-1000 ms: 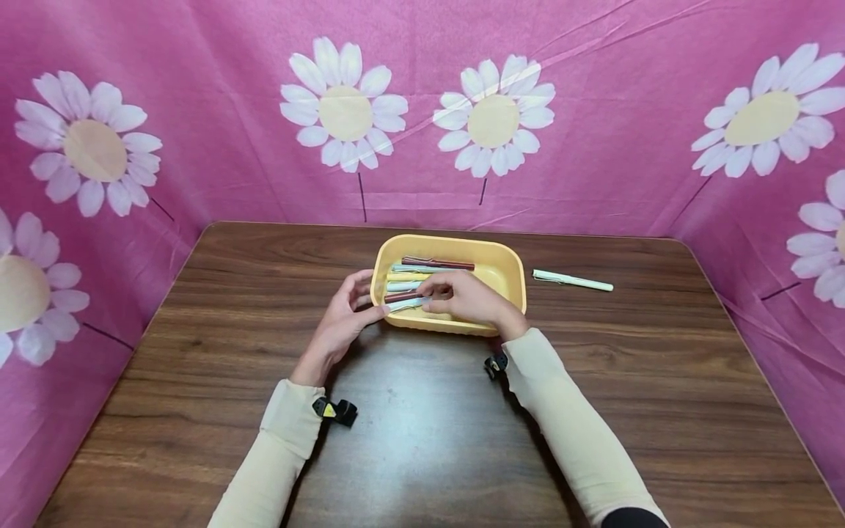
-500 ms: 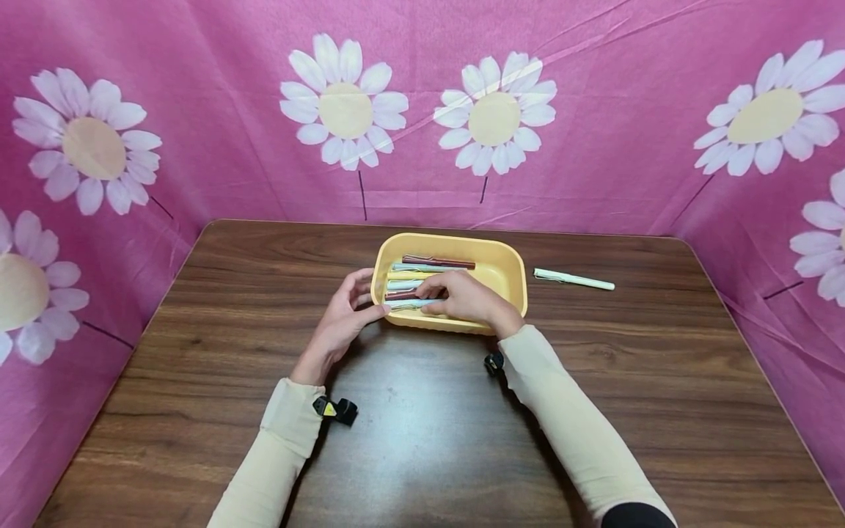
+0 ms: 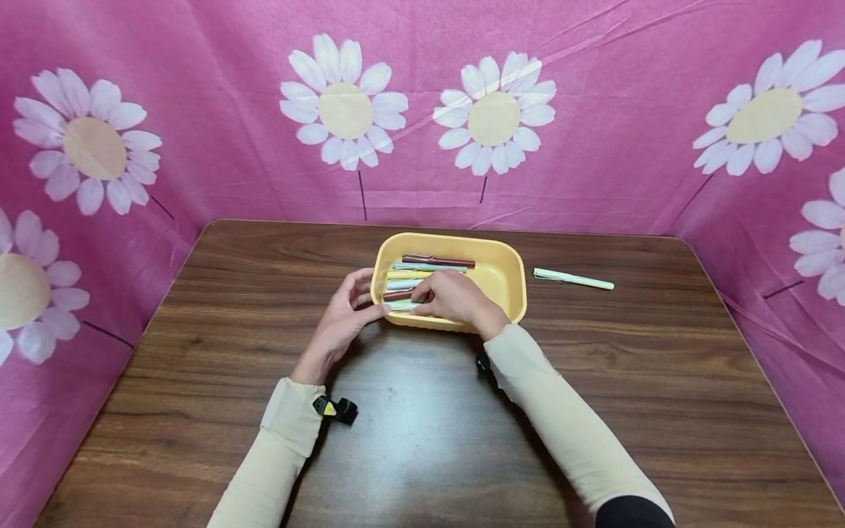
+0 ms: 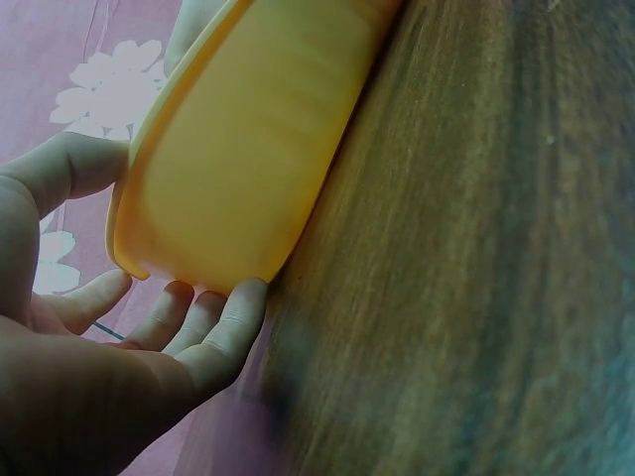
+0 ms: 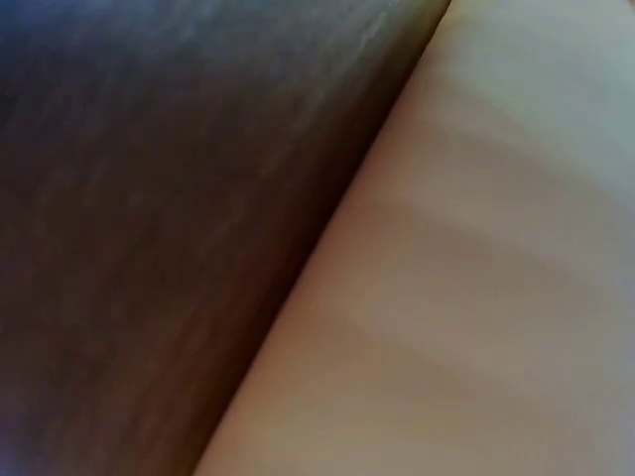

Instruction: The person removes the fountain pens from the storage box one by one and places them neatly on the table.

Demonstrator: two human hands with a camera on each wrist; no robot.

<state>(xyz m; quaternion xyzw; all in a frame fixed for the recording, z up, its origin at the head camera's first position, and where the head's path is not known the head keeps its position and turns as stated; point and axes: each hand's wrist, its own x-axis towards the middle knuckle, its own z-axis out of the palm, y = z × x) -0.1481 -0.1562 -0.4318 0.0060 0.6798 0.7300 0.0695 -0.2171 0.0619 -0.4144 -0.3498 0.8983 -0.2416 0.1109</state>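
Observation:
A yellow plastic bin (image 3: 505, 290) stands on the table, pens lying side by side in its left part. My left hand (image 3: 345, 314) holds the bin's left end; in the left wrist view the thumb (image 4: 84, 164) is at the rim and the bent fingers are against the end wall. My right hand (image 3: 455, 299) reaches inside, thumb and index finger around the nearest pale blue pen (image 3: 401, 305). Behind it lie a dark red pen (image 3: 397, 295), a yellow pen (image 3: 405, 276) and several others. The right wrist view shows only blurred skin and table.
One pale mint pen (image 3: 573, 279) lies on the wooden table (image 3: 660, 367) to the right of the bin. A pink cloth (image 3: 422, 198) with white flowers hangs behind the table and along its sides.
The nearest pale blue pen, tilted a second ago, now lies in line with the others. My right hand has shifted left along it; my left hand has stayed put.

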